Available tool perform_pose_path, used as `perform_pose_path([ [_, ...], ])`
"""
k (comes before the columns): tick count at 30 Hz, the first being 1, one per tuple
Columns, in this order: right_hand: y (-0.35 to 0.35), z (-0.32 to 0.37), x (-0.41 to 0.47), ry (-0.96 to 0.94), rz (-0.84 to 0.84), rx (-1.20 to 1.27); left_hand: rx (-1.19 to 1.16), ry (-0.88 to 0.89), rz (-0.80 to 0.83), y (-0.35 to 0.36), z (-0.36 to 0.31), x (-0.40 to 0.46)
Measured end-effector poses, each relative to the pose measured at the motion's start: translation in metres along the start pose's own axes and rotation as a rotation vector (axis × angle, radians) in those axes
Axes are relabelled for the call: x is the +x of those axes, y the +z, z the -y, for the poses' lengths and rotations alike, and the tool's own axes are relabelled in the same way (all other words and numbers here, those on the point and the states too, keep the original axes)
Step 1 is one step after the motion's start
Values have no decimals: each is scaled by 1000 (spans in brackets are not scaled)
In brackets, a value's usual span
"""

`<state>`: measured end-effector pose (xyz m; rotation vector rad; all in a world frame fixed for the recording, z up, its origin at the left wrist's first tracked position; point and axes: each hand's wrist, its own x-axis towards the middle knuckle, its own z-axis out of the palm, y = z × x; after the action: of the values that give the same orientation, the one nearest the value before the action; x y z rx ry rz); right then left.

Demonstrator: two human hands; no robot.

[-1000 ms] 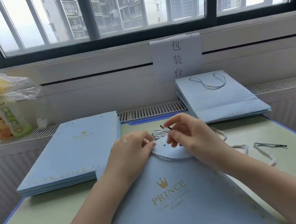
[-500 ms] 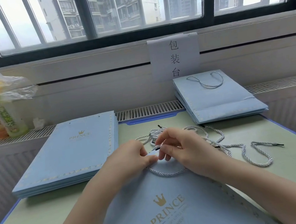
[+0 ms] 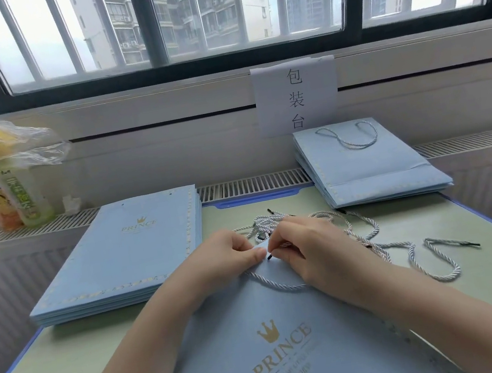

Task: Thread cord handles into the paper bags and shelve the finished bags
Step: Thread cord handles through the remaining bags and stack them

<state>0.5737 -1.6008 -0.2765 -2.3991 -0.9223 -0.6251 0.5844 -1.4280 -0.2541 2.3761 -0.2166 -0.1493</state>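
— Progress so far?
— Surface [image 3: 73,365] carries a thick stack of unthreaded bags [image 3: 121,256] at centre left, and a smaller finished stack [image 3: 372,167] with a looped handle at upper right. Most work seems left.
— And the bag in hand [image 3: 262,343]?
— Lower centre, flat; one cord [image 3: 277,285] already loops across its top edge.
— The hands?
— Left hand [image 3: 226,256] pinches the bag's top edge; right hand [image 3: 308,247] has its fingers clamped on a cord's black tip [image 3: 269,257] at the hole. Spare cords [image 3: 408,253] lie at right.
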Motion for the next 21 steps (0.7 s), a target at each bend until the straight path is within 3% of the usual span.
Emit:
perform_pose_path([
  [11, 11, 12, 2, -42, -57, -114, -261, 12, 34, -5, -2, -2],
  [16, 10, 11, 2, -1, -6, 10, -291, -4, 72, -10, -2, -4],
  [21, 6, 8, 4, 72, -68, 216, -359, 26, 60, -12, -3, -4],
])
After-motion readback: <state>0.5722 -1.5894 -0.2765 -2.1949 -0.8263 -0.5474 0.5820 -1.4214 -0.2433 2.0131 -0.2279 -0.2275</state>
